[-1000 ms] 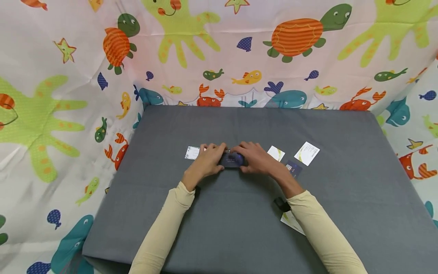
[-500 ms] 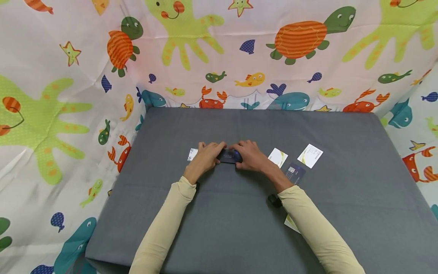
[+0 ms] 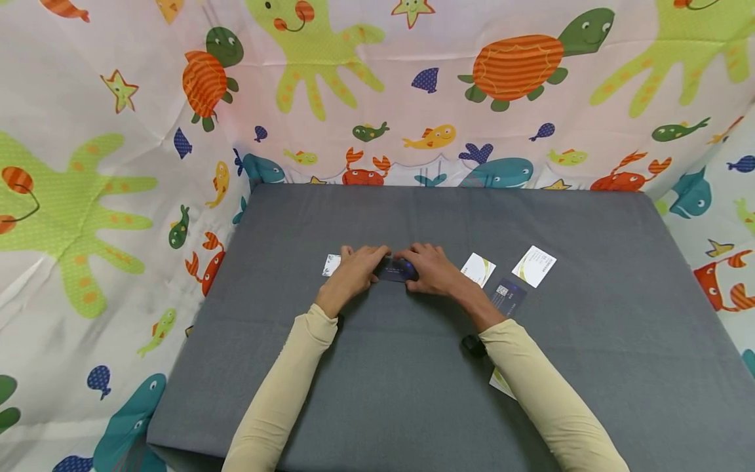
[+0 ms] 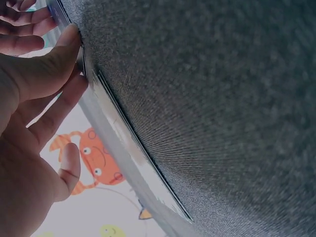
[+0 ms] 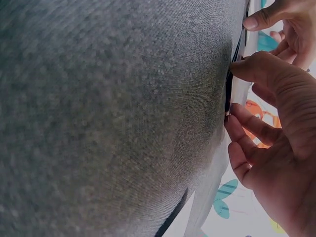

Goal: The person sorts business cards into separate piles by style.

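Dark blue card (image 3: 394,269), mid-worktop (image 3: 413,393), pinched at its ends between curled fingers of left hand (image 3: 356,272) and right hand (image 3: 428,269), apparently for squaring; other cards (image 3: 534,266) left aside.

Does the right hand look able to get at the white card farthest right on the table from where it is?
Probably yes. The white card lies flat on the grey table, off to the side of the right hand, with only another white card between them. That hand now holds the dark card.
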Motion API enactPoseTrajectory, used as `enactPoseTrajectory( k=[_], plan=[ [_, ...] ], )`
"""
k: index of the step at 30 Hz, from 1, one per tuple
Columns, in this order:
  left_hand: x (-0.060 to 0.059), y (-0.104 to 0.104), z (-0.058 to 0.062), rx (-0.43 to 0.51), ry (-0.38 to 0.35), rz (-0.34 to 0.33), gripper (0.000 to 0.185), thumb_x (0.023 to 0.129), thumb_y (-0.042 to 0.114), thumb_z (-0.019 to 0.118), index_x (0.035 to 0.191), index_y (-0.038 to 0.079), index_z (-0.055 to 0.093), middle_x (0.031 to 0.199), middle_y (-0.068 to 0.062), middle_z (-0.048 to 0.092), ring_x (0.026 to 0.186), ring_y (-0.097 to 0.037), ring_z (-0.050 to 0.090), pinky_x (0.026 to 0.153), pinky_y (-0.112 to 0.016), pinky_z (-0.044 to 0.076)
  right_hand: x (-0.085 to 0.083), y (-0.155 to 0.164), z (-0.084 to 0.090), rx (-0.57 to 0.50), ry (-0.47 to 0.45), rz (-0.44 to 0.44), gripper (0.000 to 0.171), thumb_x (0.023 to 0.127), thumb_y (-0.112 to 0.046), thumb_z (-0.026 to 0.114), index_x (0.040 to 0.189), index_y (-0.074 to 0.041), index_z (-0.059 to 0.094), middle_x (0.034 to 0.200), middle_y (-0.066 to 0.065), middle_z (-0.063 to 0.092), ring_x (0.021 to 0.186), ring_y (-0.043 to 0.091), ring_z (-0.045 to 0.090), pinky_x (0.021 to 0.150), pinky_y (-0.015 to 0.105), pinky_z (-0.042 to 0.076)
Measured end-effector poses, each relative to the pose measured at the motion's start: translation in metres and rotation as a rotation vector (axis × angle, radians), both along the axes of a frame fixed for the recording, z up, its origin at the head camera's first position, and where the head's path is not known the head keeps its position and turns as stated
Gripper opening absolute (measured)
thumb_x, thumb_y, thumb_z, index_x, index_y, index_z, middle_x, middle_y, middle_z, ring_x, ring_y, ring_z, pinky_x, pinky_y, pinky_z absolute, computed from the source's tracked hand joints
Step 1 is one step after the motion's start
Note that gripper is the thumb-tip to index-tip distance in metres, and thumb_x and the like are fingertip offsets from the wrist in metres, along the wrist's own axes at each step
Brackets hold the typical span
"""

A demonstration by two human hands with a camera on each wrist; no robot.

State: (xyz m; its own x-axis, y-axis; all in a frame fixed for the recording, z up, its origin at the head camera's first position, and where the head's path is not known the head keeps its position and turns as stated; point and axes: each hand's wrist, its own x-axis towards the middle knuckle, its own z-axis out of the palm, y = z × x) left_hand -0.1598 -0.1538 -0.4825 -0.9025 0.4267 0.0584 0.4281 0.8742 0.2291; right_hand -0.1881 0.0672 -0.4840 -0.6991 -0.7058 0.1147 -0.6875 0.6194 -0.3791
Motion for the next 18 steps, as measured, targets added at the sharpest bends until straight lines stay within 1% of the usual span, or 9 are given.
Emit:
enactPoseTrajectory(
  k=[10,15,18],
  plan=[
    [0.0015,-0.0009,-0.001,-0.009,0.018,0.016,0.064,0.083,0.01,0.084,0.141,0.019,0.059,0.139,-0.005,0.069,0.129,-0.028,0.063,0.092,-0.053,0.033,0.0017,-0.0011,-0.001,0.016,0.002,-0.012,0.054,0.089,-0.02,0.08,0.139,-0.011,0.062,0.131,0.018,0.064,0.116,0.041,0.061,0.096,0.06,0.044],
    [0.0016,-0.0008,-0.002,-0.013,0.011,0.022,0.067,0.084,0.01,0.083,0.145,0.02,0.057,0.142,-0.006,0.067,0.131,-0.029,0.062,0.094,-0.056,0.034,0.0011,-0.001,-0.0024,0.018,-0.005,-0.016,0.054,0.09,-0.021,0.08,0.14,-0.011,0.062,0.134,0.018,0.064,0.118,0.042,0.061,0.097,0.061,0.043],
    [0.0021,0.0003,-0.0014,-0.01,0.01,0.019,0.069,0.084,0.011,0.084,0.147,0.02,0.056,0.143,-0.006,0.066,0.13,-0.031,0.062,0.093,-0.056,0.034,0.0005,0.0004,-0.0027,0.018,-0.005,-0.011,0.055,0.089,-0.021,0.08,0.14,-0.011,0.061,0.134,0.018,0.063,0.118,0.041,0.061,0.097,0.06,0.043]
  ],
)
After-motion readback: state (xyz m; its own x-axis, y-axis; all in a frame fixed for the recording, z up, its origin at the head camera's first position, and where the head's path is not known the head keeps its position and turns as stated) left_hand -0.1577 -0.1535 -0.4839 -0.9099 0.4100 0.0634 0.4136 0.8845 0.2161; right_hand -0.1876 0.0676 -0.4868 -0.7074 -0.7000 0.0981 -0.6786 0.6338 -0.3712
